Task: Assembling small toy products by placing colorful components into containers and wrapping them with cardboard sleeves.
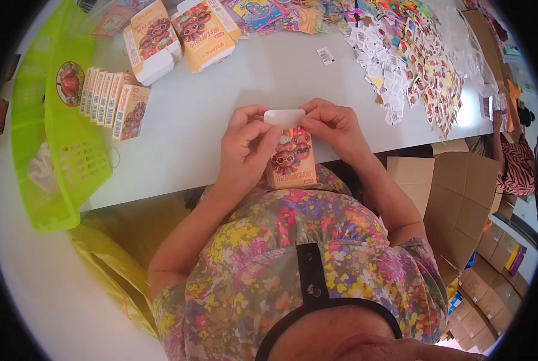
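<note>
Between my hands, at the table's near edge, is a small orange printed carton with cartoon figures on its front. Its white end flap stands up. My left hand pinches the flap's left side, thumb and fingers closed at the carton's top corner. On the other side, my right hand has its thumb and forefinger closed on the flap's right edge. What lies inside the carton cannot be seen.
To the left, several filled-out cartons stand in a row beside a green plastic basket. Flat orange cartons lie behind. Piles of small printed cards cover the far right. An open cardboard box stands by my right arm.
</note>
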`<act>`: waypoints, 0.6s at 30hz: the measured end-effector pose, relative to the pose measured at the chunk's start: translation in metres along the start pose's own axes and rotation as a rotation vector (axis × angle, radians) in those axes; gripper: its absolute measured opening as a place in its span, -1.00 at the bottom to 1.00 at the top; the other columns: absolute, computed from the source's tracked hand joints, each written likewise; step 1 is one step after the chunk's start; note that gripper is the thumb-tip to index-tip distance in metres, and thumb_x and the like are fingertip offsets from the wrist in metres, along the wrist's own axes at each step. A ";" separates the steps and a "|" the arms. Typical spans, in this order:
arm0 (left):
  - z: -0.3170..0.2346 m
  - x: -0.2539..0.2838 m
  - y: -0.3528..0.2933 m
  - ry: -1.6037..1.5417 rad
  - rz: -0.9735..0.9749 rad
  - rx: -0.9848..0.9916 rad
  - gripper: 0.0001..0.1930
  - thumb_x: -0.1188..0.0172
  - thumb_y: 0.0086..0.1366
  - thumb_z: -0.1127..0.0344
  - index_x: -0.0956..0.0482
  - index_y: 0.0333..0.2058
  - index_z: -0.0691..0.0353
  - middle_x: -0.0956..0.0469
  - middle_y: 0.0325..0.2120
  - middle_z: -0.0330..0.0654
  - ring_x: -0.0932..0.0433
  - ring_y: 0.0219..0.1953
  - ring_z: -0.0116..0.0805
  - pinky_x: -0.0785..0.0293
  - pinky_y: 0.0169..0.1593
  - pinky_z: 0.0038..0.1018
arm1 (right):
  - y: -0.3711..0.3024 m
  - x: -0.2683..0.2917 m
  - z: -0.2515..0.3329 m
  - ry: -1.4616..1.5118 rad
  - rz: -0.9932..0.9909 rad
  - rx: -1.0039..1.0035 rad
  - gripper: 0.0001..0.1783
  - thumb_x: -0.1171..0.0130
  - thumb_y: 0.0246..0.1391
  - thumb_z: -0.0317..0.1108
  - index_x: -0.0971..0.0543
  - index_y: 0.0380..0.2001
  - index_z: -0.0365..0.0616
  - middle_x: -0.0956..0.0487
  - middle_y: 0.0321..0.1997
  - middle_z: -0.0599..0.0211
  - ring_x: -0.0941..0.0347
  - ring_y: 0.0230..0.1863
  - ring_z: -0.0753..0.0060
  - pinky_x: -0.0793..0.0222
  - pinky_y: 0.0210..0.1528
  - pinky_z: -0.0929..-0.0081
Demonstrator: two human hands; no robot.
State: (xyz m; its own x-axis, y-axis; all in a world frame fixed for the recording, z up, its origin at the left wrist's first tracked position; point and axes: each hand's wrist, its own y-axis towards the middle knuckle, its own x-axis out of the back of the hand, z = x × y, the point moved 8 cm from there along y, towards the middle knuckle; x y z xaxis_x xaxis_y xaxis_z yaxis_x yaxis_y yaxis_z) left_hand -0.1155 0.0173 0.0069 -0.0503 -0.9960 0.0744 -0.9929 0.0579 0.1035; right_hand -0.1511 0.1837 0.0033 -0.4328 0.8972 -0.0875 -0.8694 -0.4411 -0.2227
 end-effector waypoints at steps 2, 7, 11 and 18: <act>-0.007 -0.003 0.001 0.044 0.003 -0.020 -0.87 -0.19 0.22 0.59 -0.52 -0.24 0.38 -0.53 -0.32 -0.25 -0.54 -0.27 -0.52 -0.49 -0.17 -0.61 | -0.004 -0.004 0.023 -0.523 -0.009 0.260 -0.89 -0.18 0.11 -0.49 -0.61 -0.36 -0.34 -0.59 -0.23 0.30 -0.47 -0.20 0.55 -0.38 -0.16 0.57; -0.003 -0.002 0.001 -0.356 -0.074 0.244 -0.92 -0.24 0.18 0.58 -0.56 -0.33 0.37 -0.57 -0.38 -0.25 -0.56 -0.34 -0.55 -0.52 -0.24 -0.60 | 0.004 -0.001 0.024 -0.250 0.046 0.129 -0.92 -0.25 0.04 -0.51 -0.64 -0.38 -0.30 -0.61 -0.27 0.32 -0.50 -0.30 0.57 -0.42 -0.24 0.62; 0.001 0.003 0.003 -0.363 -0.064 0.317 -0.87 -0.28 0.14 0.59 -0.59 -0.31 0.34 -0.60 -0.41 -0.24 -0.53 -0.38 -0.58 -0.47 -0.23 -0.64 | 0.009 -0.005 0.012 -0.226 0.182 -0.136 -0.93 -0.28 0.02 -0.51 -0.67 -0.38 -0.25 -0.63 -0.38 0.43 -0.49 -0.37 0.70 -0.42 -0.27 0.64; -0.001 0.003 0.001 -0.468 -0.064 0.400 -0.92 -0.26 0.18 0.55 -0.61 -0.33 0.35 -0.61 -0.40 -0.21 -0.56 -0.38 -0.55 -0.50 -0.25 -0.59 | 0.015 -0.007 0.027 -0.287 0.251 -0.168 -0.92 -0.29 0.03 -0.47 -0.67 -0.38 -0.26 -0.63 -0.49 0.49 -0.45 -0.41 0.76 -0.39 -0.30 0.68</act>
State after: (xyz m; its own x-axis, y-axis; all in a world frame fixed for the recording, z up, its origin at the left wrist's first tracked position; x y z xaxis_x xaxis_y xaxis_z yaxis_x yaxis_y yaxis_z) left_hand -0.1162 0.0148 0.0078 0.0592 -0.9263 -0.3722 -0.9542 0.0570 -0.2936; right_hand -0.1674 0.1705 0.0272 -0.6958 0.7098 0.1098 -0.6877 -0.6144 -0.3868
